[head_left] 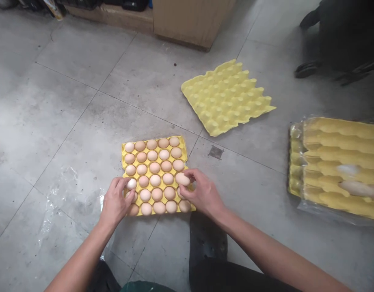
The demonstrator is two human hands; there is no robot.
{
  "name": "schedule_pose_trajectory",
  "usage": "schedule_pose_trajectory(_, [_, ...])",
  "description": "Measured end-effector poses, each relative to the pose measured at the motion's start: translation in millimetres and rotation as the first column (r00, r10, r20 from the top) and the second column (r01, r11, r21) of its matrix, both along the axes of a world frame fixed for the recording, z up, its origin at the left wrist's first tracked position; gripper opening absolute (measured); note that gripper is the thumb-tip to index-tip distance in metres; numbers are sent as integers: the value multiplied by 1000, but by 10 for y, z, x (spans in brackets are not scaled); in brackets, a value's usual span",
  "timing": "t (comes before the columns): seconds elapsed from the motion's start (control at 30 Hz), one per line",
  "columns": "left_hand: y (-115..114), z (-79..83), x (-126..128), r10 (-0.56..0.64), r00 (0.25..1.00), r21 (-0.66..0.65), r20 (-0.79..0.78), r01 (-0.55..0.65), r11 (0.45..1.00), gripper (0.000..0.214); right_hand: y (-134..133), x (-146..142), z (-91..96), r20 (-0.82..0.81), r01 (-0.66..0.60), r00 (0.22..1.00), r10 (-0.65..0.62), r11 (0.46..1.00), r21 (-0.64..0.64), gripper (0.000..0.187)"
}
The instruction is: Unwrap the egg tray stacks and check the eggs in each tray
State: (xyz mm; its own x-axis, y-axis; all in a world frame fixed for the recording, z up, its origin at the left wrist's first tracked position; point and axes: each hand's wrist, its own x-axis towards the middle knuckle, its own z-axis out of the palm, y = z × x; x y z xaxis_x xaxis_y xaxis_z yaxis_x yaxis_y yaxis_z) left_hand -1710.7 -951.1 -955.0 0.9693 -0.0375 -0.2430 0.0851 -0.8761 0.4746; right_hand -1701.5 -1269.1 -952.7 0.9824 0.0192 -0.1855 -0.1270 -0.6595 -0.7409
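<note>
A yellow egg tray (150, 191) filled with rows of brown and pale eggs lies on the grey floor in front of me. At its left edge my left hand (119, 198) has thumb and fingertips closed around a whitish egg (131, 183) in the tray. Over the right edge, my right hand (202, 190) pinches a light brown egg (182, 179) between thumb and fingers. That egg looks a little tilted; whether it is off its cup I cannot tell. My fingers partly cover the neighbouring eggs on both sides.
Beyond the filled tray lies a second yellow egg tray (226, 97) without eggs. A plastic-wrapped stack of yellow trays (333, 146) stands at right, with blurred pale shapes over it. Clear plastic film (52, 202) lies at left. A wooden cabinet (187, 22) and dark wheeled object (348, 40) stand behind.
</note>
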Motion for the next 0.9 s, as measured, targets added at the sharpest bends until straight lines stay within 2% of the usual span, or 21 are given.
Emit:
schedule_pose_trajectory(0.07, [-14, 9, 5, -10, 1000, 31, 14, 9, 999, 29, -48, 11, 44, -42, 17, 999, -13, 994, 111, 33])
schedule_pose_trajectory(0.13, [-44, 46, 19, -28, 995, 60, 92, 22, 998, 33, -93, 26, 53, -26, -12, 1000, 17, 980, 198, 41])
schedule_pose_trajectory(0.23, [-117, 119, 49, -51, 976, 53, 210, 41, 998, 34, -133, 35, 11, 48, -48, 998, 37, 969, 243, 43])
schedule_pose_trajectory(0.33, [-187, 154, 79, -56, 970, 19, 237, 53, 998, 35, -133, 17, -48, 115, -65, 992, 44, 980, 188, 39])
schedule_pose_trajectory(0.47, [-238, 103, 97, -115, 962, 30, 248, 111, 993, 31, -86, -31, -102, 157, -96, 984, 81, 991, 95, 32])
schedule_pose_trajectory(0.63, [-296, 35, 111, -316, 934, 216, 169, 277, 936, 35, -26, -46, -172, 180, -97, 978, 101, 995, -30, 32])
schedule_pose_trajectory(0.7, [-329, 39, 137, -359, 924, 263, 135, 315, 912, 38, -16, -34, -197, 145, -90, 984, 100, 993, -76, 33])
schedule_pose_trajectory(0.77, [-358, 49, 176, -391, 914, 261, 107, 354, 898, 38, -10, -19, -211, 119, -95, 987, 107, 991, -96, 32])
schedule_pose_trajectory(0.9, [-369, 52, 265, -481, 874, 177, 66, 464, 868, 35, 4, 2, -202, 147, -118, 980, 135, 986, -122, 28])
